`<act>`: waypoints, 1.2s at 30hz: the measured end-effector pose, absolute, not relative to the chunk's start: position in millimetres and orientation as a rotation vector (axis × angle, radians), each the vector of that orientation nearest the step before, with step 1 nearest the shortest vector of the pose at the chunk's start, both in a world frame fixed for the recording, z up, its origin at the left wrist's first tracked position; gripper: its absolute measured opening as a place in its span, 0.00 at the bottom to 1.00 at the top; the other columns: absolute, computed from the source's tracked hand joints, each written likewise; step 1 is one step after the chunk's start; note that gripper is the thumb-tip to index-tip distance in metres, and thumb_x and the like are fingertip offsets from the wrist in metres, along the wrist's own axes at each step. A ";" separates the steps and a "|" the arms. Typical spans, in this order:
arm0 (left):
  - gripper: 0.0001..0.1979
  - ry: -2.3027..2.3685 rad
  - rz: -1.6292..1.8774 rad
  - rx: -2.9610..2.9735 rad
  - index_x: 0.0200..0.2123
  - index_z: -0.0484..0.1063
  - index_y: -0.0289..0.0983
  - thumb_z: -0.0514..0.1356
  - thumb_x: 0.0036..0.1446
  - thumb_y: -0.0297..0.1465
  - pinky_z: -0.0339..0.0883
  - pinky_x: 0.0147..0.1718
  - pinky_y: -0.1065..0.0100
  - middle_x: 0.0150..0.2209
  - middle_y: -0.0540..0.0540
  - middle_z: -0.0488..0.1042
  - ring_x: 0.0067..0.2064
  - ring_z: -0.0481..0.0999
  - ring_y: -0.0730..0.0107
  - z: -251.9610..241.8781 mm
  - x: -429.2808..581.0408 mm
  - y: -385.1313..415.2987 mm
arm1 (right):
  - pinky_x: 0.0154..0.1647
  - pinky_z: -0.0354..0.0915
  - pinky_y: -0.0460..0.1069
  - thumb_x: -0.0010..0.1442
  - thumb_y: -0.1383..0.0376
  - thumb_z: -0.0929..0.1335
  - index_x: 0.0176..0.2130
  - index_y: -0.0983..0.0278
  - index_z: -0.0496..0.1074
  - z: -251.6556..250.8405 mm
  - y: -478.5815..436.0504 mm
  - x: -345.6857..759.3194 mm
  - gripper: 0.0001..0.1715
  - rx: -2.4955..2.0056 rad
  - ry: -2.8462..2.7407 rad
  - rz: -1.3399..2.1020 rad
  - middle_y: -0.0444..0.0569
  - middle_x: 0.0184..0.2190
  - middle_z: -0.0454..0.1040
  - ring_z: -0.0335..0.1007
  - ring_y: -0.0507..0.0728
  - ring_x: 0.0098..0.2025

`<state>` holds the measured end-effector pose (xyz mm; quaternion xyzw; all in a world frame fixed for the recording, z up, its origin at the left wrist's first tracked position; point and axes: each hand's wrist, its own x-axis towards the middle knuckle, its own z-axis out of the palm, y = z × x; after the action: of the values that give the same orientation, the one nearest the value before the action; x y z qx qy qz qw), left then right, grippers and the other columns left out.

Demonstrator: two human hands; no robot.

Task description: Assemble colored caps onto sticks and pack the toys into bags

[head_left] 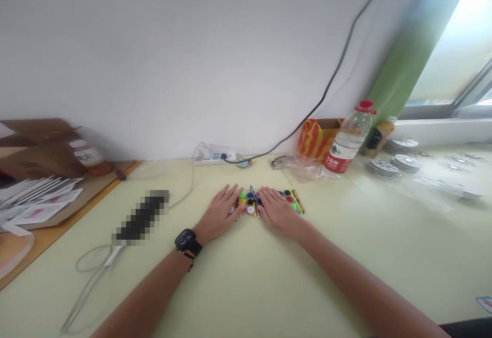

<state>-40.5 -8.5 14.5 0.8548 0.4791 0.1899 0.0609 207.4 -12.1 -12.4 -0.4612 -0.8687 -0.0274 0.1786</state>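
My left hand (220, 214) lies flat with its fingers stretched out, over the left side of a set of small colourful round-capped pots (250, 210). A black watch (188, 241) is on that wrist. My right hand (277, 212) rests flat across the middle of the row, fingers extended and close together. More round caps and a bright green and yellow edge (296, 201) show beyond it on the right. Green, yellow, white and black caps are visible between and beside the hands. Both palms hide part of the pots, and I cannot tell what the pots contain.
A power strip (215, 156) with a black cable lies against the wall. At the right stand a large water bottle (345, 143), a striped bag (313, 141) and stacked discs (384, 168). To the left are a pixelated dark object (141, 219), a cardboard box (42, 148) and another bottle (91, 159).
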 end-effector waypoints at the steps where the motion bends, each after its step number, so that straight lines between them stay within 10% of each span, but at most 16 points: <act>1: 0.30 1.439 0.584 2.594 0.73 0.55 0.49 0.50 0.73 0.48 0.51 0.71 0.46 0.75 0.47 0.52 0.76 0.46 0.49 14.7 -39.5 -9.0 | 0.75 0.49 0.62 0.76 0.58 0.52 0.71 0.75 0.57 -12.9 -12.1 208.4 0.35 -1.305 -2.454 -0.087 0.63 0.72 0.57 0.50 0.65 0.74; 19: 0.26 1.359 0.638 2.701 0.70 0.62 0.49 0.49 0.73 0.46 0.49 0.71 0.47 0.72 0.49 0.60 0.75 0.49 0.51 26.1 -33.4 -12.4 | 0.76 0.41 0.68 0.76 0.54 0.54 0.71 0.63 0.60 11.6 -28.7 254.6 0.32 -1.231 -2.385 0.047 0.54 0.71 0.60 0.47 0.65 0.75; 24: 0.17 1.608 0.990 2.333 0.49 0.75 0.41 0.51 0.71 0.43 0.64 0.57 0.57 0.51 0.44 0.77 0.56 0.72 0.56 29.4 -70.0 10.9 | 0.63 0.65 0.62 0.74 0.51 0.56 0.60 0.61 0.71 5.2 -4.2 318.9 0.28 -1.411 -1.960 0.181 0.57 0.61 0.73 0.68 0.65 0.64; 28: 0.19 1.779 1.112 2.017 0.24 0.60 0.40 0.53 0.66 0.42 0.58 0.29 0.66 0.23 0.52 0.61 0.28 0.63 0.67 20.7 -93.8 28.7 | 0.39 0.69 0.55 0.70 0.48 0.59 0.37 0.61 0.73 -4.4 4.9 338.9 0.25 -1.498 -1.721 0.244 0.53 0.35 0.79 0.74 0.62 0.37; 36: 0.27 1.675 1.106 1.906 0.20 0.46 0.41 0.58 0.61 0.45 0.41 0.25 0.66 0.20 0.54 0.44 0.24 0.47 0.73 10.4 -95.4 36.9 | 0.28 0.55 0.50 0.65 0.50 0.63 0.28 0.60 0.70 -15.6 -0.9 320.6 0.21 -1.587 -1.707 0.447 0.46 0.23 0.73 0.65 0.57 0.27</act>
<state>-95.4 36.9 10.4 0.6767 0.5946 0.3926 0.1854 320.6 -0.9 -15.6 -0.6200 -0.6670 0.1744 0.3747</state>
